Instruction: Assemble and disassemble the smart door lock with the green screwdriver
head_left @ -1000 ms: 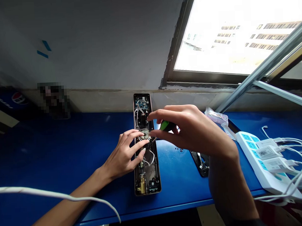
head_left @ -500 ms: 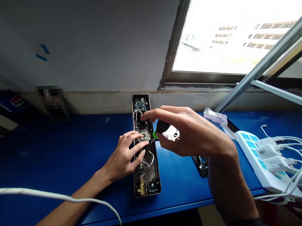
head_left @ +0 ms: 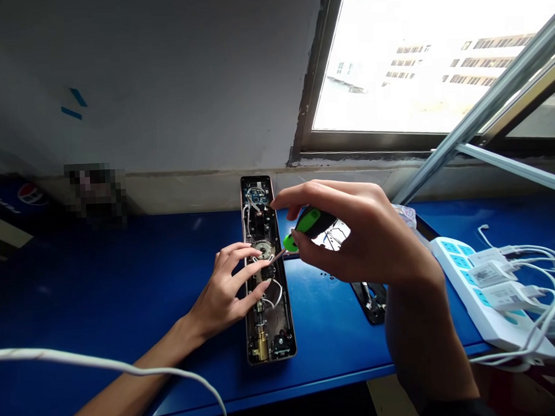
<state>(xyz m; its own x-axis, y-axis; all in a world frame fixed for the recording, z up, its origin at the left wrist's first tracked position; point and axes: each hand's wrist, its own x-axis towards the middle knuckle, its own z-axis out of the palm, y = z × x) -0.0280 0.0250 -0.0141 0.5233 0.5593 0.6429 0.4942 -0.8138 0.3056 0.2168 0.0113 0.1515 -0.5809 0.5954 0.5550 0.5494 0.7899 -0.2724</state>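
Observation:
A long narrow black housing lies lengthwise on the blue table, its inside exposed. It holds a blue circuit board, white wires, a round metal part and a brass-coloured cylinder. My left hand rests over the housing's left side, fingers spread beside the round part. In my right hand is a green and black screwdriver, gripped by its handle. Its shaft slants down to the left, with the tip close to my left fingertips; whether it touches a screw I cannot tell.
On the right lie a black cover piece, several tiny dark screws and a white power strip with plugged-in chargers. A white cable crosses the lower left. A metal frame bar slants before the window.
My right hand has drawn back a little to the right and turned, showing more of the screwdriver's green handle and shaft. The right fingertips are off the housing's middle. My left hand has barely moved.

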